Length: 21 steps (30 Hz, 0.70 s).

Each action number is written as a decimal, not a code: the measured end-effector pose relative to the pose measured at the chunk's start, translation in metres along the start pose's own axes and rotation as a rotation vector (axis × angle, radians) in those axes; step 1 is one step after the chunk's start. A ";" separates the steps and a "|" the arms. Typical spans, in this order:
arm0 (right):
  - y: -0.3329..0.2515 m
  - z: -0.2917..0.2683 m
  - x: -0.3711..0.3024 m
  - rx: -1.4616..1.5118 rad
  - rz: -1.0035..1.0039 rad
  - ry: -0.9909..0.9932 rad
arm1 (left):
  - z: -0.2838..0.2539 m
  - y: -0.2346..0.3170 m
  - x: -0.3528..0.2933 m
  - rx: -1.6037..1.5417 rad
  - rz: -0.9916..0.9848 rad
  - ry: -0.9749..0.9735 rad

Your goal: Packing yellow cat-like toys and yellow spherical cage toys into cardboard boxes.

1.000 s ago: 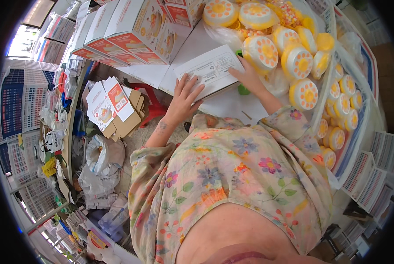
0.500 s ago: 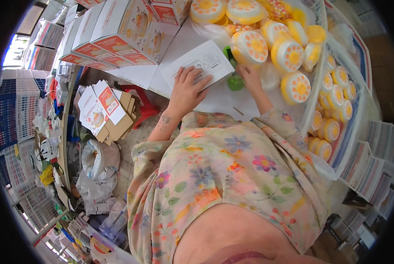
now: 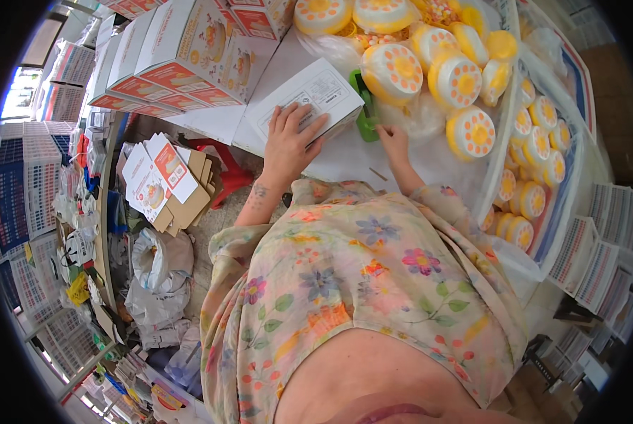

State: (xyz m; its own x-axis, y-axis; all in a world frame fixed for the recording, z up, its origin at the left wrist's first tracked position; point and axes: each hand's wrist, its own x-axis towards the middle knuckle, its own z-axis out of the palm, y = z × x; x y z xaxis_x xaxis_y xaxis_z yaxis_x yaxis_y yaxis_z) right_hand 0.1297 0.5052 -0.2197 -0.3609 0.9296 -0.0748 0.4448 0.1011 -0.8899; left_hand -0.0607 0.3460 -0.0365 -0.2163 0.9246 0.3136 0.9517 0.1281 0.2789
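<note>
A small white carton (image 3: 315,95) lies tilted on the white table in front of me. My left hand (image 3: 289,138) rests flat across its near left side, fingers stretched out. Just right of the carton stands a green tape dispenser (image 3: 363,106). At the dispenser's near end is my right hand (image 3: 394,140), thumb and forefinger pinched together; whatever is between them is too small to make out. Round yellow-and-white items with orange dots (image 3: 393,73) crowd the table beyond and to the right of this hand, some in clear plastic.
White-and-orange printed boxes (image 3: 182,53) are stacked at the far left of the table. Flattened cartons (image 3: 162,177) lie on a red stool (image 3: 228,173) below. A big clear bag (image 3: 535,152) of yellow rounds sits at right. A thin stick (image 3: 378,174) lies near the table's front edge.
My right hand has drawn back toward me from the dispenser's side to its near end, its fingers now pinched. The dispenser shows more fully. The carton and left hand appear slightly further left.
</note>
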 end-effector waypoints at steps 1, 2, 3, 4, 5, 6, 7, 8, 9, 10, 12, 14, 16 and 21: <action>0.002 -0.002 -0.011 0.118 0.142 -0.055 | 0.000 0.000 0.000 0.004 0.000 0.007; 0.004 -0.004 -0.022 0.236 0.285 -0.110 | 0.001 0.000 0.001 0.002 0.001 0.006; 0.006 -0.005 -0.027 0.354 0.427 -0.164 | 0.001 -0.001 0.001 0.006 0.002 0.006; 0.008 -0.005 -0.028 0.352 0.427 -0.163 | 0.001 -0.001 0.001 0.010 0.003 0.007; 0.008 -0.004 -0.030 0.455 0.525 -0.154 | 0.001 -0.001 0.001 0.015 0.004 0.005; 0.008 -0.004 -0.032 0.559 0.622 -0.144 | 0.001 -0.001 0.001 0.014 0.004 0.004; 0.008 -0.003 -0.033 0.662 0.719 -0.133 | 0.001 -0.001 0.001 0.007 0.010 0.011; 0.008 -0.006 -0.031 0.661 0.719 -0.133 | 0.001 -0.002 0.001 0.000 0.015 0.018; 0.009 -0.012 -0.025 0.318 0.537 -0.196 | 0.001 -0.002 0.000 -0.006 0.020 0.025; 0.005 -0.019 -0.017 -0.022 0.345 -0.256 | 0.001 -0.002 0.000 -0.003 0.016 0.025; 0.001 -0.033 -0.011 -0.356 0.141 -0.311 | 0.003 -0.002 -0.001 0.012 0.016 0.014; 0.004 -0.047 -0.008 -0.449 0.060 -0.451 | 0.004 -0.004 0.000 0.025 0.011 0.013; -0.011 -0.051 -0.005 -0.498 0.015 -0.527 | 0.003 -0.001 0.001 0.013 0.009 0.009; -0.117 -0.030 -0.025 0.536 0.244 -0.686 | 0.003 -0.002 -0.005 0.003 -0.007 -0.033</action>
State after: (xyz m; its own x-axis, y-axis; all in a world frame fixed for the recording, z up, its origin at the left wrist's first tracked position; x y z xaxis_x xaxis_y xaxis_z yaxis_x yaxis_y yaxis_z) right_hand 0.1111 0.4810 -0.0999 -0.7924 0.4709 -0.3876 0.1931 -0.4091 -0.8918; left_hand -0.0613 0.3421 -0.0414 -0.2152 0.9352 0.2813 0.9510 0.1352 0.2779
